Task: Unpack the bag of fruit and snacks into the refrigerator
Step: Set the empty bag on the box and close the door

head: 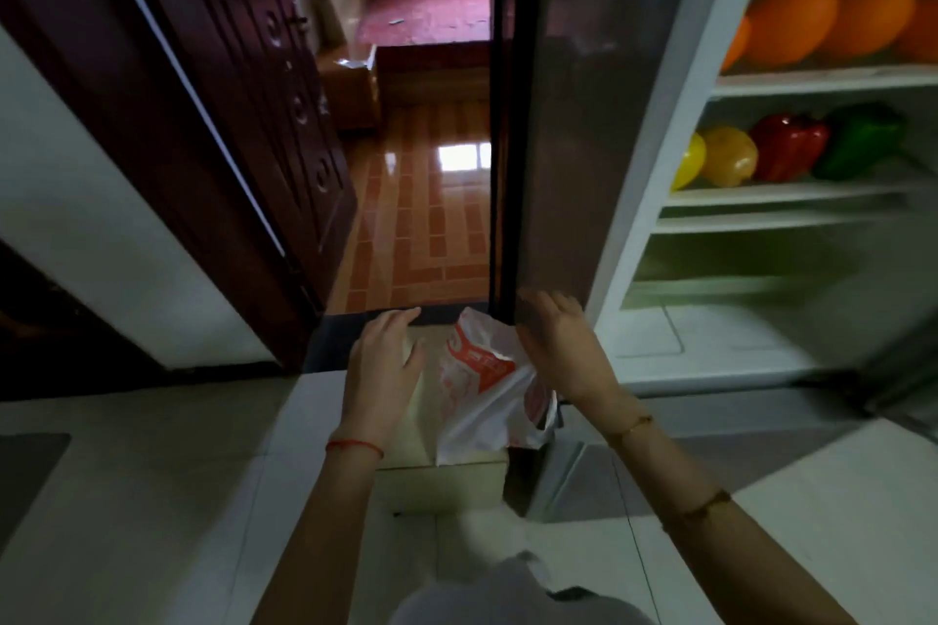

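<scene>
Both forearms were stretched forward over a pale box point(441, 477) standing on the white tiled floor point(152, 497), and on the box's top the white and orange plastic bag point(482, 386) was lying, toward its right edge. The left hand point(386, 360) was laid flat on the box's top at the left edge, fingers straight and holding nothing. The right hand point(558, 350) was set against the bag's right side beside the dark refrigerator door point(583, 117); whether its grip was closed on the plastic could not be told. The step was judged to be the opening of the bag, nothing yet being lifted out; next, the mouth would need to be spread and one item drawn out. In the open refrigerator point(761, 360), three oranges point(792, 20) at least were counted on the upper shelf, and four peppers point(786, 147) below: two yellow, one red, one green. One bag was counted.
</scene>
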`<action>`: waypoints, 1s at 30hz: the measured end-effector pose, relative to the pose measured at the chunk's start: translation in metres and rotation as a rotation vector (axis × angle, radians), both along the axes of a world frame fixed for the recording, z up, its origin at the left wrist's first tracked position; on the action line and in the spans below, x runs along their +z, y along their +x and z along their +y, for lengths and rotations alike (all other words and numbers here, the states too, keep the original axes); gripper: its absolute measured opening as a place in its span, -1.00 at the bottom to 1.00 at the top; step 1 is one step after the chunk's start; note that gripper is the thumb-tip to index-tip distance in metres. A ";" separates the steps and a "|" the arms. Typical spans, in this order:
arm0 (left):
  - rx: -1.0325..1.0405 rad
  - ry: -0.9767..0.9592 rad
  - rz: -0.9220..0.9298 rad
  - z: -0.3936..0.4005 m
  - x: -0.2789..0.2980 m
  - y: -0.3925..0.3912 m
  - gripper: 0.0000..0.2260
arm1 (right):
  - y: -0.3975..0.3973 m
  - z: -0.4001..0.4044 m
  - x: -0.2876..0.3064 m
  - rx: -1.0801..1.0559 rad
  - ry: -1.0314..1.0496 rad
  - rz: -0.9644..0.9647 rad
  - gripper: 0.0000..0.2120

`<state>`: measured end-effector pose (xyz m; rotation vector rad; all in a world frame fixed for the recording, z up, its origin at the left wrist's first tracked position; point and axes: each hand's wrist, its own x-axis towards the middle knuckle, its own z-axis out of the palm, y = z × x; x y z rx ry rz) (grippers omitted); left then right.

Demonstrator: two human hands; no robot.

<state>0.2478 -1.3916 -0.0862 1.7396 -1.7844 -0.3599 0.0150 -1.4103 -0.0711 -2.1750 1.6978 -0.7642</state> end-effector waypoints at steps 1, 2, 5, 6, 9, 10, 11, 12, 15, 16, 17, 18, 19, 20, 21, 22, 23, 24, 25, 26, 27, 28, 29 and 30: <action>-0.026 -0.004 -0.013 0.006 0.003 0.000 -0.63 | -0.004 0.013 0.001 -0.032 -0.008 -0.003 -0.60; -0.060 -0.010 -0.024 0.012 0.007 -0.001 -0.64 | -0.007 0.027 0.003 -0.066 -0.008 -0.002 -0.61; -0.174 -0.041 -0.033 0.031 0.015 -0.005 -0.65 | -0.017 0.072 0.007 -0.160 -0.020 -0.006 -0.59; -0.208 -0.054 -0.038 0.038 0.018 -0.009 -0.66 | -0.021 0.090 0.010 -0.191 -0.023 -0.008 -0.58; -0.301 -0.081 -0.028 0.057 0.027 -0.021 -0.70 | -0.032 0.136 0.015 -0.275 -0.023 0.005 -0.56; -0.345 -0.088 -0.025 0.064 0.029 -0.027 -0.72 | -0.038 0.153 0.015 -0.317 -0.022 0.018 -0.55; -0.385 -0.090 -0.025 0.072 0.031 -0.034 -0.74 | -0.044 0.171 0.015 -0.362 -0.015 0.027 -0.55; -0.419 -0.090 -0.031 0.080 0.033 -0.042 -0.74 | -0.051 0.189 0.016 -0.403 -0.009 0.033 -0.55; -0.516 -0.079 -0.029 0.103 0.036 -0.068 -0.73 | -0.070 0.238 0.022 -0.506 -0.006 0.036 -0.56; -0.550 -0.073 -0.016 0.111 0.037 -0.077 -0.72 | -0.075 0.253 0.025 -0.538 -0.015 0.034 -0.58; -0.580 -0.068 -0.001 0.118 0.038 -0.087 -0.72 | -0.081 0.268 0.027 -0.571 -0.031 0.032 -0.62; -0.608 -0.063 0.012 0.126 0.039 -0.098 -0.71 | -0.088 0.283 0.027 -0.605 -0.045 0.033 -0.65; -0.638 -0.060 0.020 0.134 0.041 -0.109 -0.71 | -0.095 0.297 0.027 -0.643 -0.044 0.034 -0.65; -0.670 -0.062 0.023 0.144 0.043 -0.121 -0.71 | -0.102 0.312 0.026 -0.680 -0.036 0.037 -0.63; -0.700 -0.069 0.023 0.154 0.044 -0.134 -0.71 | -0.110 0.327 0.025 -0.714 -0.031 0.039 -0.61; -0.726 -0.075 0.019 0.164 0.046 -0.147 -0.71 | -0.119 0.343 0.024 -0.747 -0.028 0.039 -0.60; -0.748 -0.079 0.015 0.174 0.048 -0.161 -0.70 | -0.129 0.359 0.023 -0.782 -0.025 0.039 -0.60; -0.769 -0.082 0.010 0.185 0.049 -0.175 -0.70 | -0.138 0.374 0.023 -0.814 -0.022 0.039 -0.60; -0.794 -0.088 0.005 0.195 0.050 -0.189 -0.70 | -0.147 0.390 0.023 -0.843 -0.021 0.038 -0.60; -0.819 -0.090 0.005 0.207 0.050 -0.204 -0.70 | -0.157 0.407 0.024 -0.867 -0.021 0.035 -0.61; -0.844 -0.088 0.008 0.219 0.050 -0.220 -0.70 | -0.167 0.423 0.025 -0.888 -0.021 0.033 -0.61; -0.866 -0.084 0.009 0.230 0.051 -0.235 -0.70 | -0.177 0.438 0.026 -0.908 -0.023 0.031 -0.61; -0.885 -0.079 0.015 0.243 0.051 -0.250 -0.70 | -0.189 0.454 0.026 -0.928 -0.021 0.030 -0.61; -0.901 -0.074 0.024 0.256 0.052 -0.265 -0.69 | -0.200 0.470 0.027 -0.945 -0.015 0.029 -0.61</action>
